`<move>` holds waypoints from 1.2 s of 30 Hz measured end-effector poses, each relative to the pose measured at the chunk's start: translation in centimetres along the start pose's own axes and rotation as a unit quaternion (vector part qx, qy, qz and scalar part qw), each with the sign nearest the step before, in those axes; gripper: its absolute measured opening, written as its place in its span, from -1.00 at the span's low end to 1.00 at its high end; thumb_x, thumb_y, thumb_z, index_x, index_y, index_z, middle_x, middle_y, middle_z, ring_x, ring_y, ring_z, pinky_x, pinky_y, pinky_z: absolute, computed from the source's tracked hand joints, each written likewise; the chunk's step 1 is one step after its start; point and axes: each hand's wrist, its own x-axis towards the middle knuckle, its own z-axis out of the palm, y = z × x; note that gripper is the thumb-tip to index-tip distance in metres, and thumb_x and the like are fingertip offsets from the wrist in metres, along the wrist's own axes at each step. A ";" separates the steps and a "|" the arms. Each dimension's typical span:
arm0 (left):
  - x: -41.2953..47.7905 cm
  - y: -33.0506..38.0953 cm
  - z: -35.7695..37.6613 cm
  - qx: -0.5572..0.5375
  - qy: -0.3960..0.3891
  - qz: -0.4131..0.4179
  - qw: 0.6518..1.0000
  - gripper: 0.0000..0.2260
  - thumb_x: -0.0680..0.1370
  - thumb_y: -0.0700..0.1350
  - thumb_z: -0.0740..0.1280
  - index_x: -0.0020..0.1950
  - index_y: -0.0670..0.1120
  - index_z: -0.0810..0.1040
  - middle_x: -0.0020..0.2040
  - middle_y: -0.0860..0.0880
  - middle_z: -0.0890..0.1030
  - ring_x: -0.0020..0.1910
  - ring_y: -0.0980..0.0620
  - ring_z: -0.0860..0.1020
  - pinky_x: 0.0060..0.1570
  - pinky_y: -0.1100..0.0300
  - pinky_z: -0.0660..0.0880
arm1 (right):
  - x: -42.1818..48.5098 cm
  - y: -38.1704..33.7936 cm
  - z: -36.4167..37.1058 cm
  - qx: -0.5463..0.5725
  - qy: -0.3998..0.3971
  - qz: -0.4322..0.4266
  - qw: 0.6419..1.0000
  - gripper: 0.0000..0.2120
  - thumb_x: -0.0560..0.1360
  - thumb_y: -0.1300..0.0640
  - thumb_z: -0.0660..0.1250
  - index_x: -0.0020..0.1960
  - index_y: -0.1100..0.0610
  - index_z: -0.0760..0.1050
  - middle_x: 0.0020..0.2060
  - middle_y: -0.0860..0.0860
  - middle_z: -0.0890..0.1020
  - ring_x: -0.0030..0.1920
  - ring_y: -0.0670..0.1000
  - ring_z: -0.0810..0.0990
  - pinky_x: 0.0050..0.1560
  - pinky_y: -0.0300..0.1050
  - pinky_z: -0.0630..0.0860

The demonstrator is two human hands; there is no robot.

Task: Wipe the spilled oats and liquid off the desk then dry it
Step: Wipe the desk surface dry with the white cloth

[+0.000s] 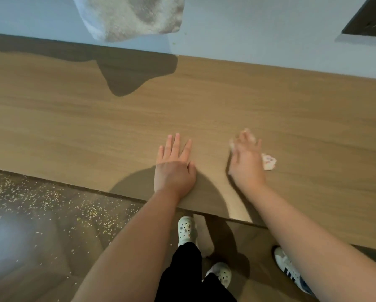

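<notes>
Nearest me: two bare forearms reaching out over the desk's near edge, with pale clogs [186, 231] on the floor below. A striped sneaker [289, 269] sits off to the right.

- Left hand [174, 164]: flat on the desk [95, 127], palm down, fingers straight and spread. It holds nothing and looks like a brace.
- Right hand [246, 162]: lies on top of a crumpled tissue [269, 162]. The fingers look mostly straight, so it seems to press rather than pinch. The hand is blurred, so I read this loosely.
- Tissue: a white wad with a faint pink print. It sits on the desk under the right palm, poking out past the fingertips and on the thumb-far side.
- Oats [52, 199]: scattered on the floor at lower left. I can make out none on the desk top, and no wet patch.
- A fuzzy grey-white cloth [130, 16] is at the top, against the wall.

Handling, my judgement:
- The tissue is very light, soft and limp. It would tear or ball up if damp, and slide easily on smooth wood.
- A flat palm centred on the wad should work best, with the loose edges tucked under.
- Pinching a corner would likely let it drag and shred.
- For drying, the fuzzy cloth looks sturdier. I would gather it at mid-body.
</notes>
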 end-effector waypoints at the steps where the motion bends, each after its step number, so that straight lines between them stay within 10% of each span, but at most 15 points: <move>1: 0.1 0.0 0.0 0.001 -0.005 -0.002 1.000 -0.47 0.65 0.02 0.02 0.60 0.08 -0.07 0.61 -0.04 -0.16 0.57 -0.01 -0.22 0.53 0.04 -0.24 | -1.7 -1.2 0.7 -0.020 -0.058 -0.073 0.995 -0.58 0.53 0.39 0.14 0.38 0.32 0.40 0.50 0.23 0.26 0.56 0.16 0.07 0.53 0.08 -0.18; 5: 0.5 0.0 0.0 0.007 -0.018 -0.013 1.000 -0.47 0.65 0.01 0.01 0.60 0.09 -0.09 0.61 -0.02 -0.18 0.57 0.01 -0.24 0.53 0.03 -0.24 | -6.0 -0.6 0.5 -0.064 -0.129 -0.273 0.951 -0.42 0.52 0.31 0.31 0.50 0.14 0.28 0.54 0.06 0.19 0.54 0.00 -0.07 0.48 0.09 -0.20; 9: 0.3 0.0 0.1 0.015 -0.007 -0.008 1.000 -0.47 0.65 0.03 0.00 0.60 0.08 -0.08 0.61 -0.03 -0.15 0.57 -0.01 -0.21 0.54 0.01 -0.19 | -2.8 3.9 -2.4 -0.126 -0.113 -0.141 0.975 -0.52 0.67 -0.03 -0.10 0.57 -0.02 0.03 0.57 -0.05 -0.03 0.55 -0.04 -0.19 0.52 0.12 -0.24; 14: 0.3 0.1 0.1 0.028 0.000 -0.006 1.000 -0.47 0.65 0.05 -0.01 0.60 0.07 -0.07 0.61 -0.04 -0.13 0.58 -0.02 -0.19 0.55 0.00 -0.16 | -4.4 1.3 -0.6 -0.145 -0.054 -0.008 0.988 -0.46 0.66 -0.06 -0.09 0.58 0.07 -0.10 0.57 0.08 -0.12 0.57 0.09 -0.20 0.50 0.12 -0.21; 19: 0.2 0.0 0.2 0.026 0.010 -0.004 1.000 -0.48 0.65 0.05 -0.01 0.60 0.08 -0.04 0.61 -0.03 -0.11 0.58 -0.01 -0.17 0.55 0.01 -0.15 | -8.2 1.7 -0.8 -0.152 -0.162 -0.248 0.943 -0.49 0.65 -0.10 -0.11 0.57 -0.01 0.02 0.57 -0.01 -0.03 0.56 0.01 -0.14 0.53 0.13 -0.11; 26: 0.3 -0.1 0.6 0.015 0.040 0.001 0.999 -0.49 0.63 0.02 0.03 0.60 0.04 0.06 0.61 -0.07 -0.01 0.59 -0.05 -0.08 0.55 -0.01 -0.09 | -5.9 3.6 -1.9 -0.191 -0.064 0.057 0.978 -0.37 0.61 -0.17 -0.08 0.59 0.11 -0.04 0.58 0.13 -0.05 0.57 0.14 -0.13 0.53 0.24 -0.06; 32: 0.1 -0.1 0.5 0.007 0.049 0.007 0.999 -0.50 0.64 0.00 0.04 0.59 0.03 0.10 0.61 -0.08 0.02 0.59 -0.05 -0.07 0.55 -0.02 -0.08 | -10.1 1.7 -0.4 -0.196 -0.186 -0.257 0.928 -0.41 0.61 -0.16 -0.16 0.58 0.02 0.06 0.58 0.05 0.01 0.58 0.10 -0.08 0.51 0.30 0.02; 36: 0.1 -0.2 0.6 0.009 0.050 0.010 0.999 -0.50 0.64 0.03 0.04 0.59 0.02 0.11 0.61 -0.09 0.02 0.59 -0.06 -0.07 0.54 -0.02 -0.08 | -7.8 8.1 -3.9 -0.180 -0.072 -0.021 0.981 -0.47 0.65 -0.09 -0.13 0.58 0.04 0.03 0.58 0.04 0.00 0.57 0.07 -0.10 0.52 0.28 -0.06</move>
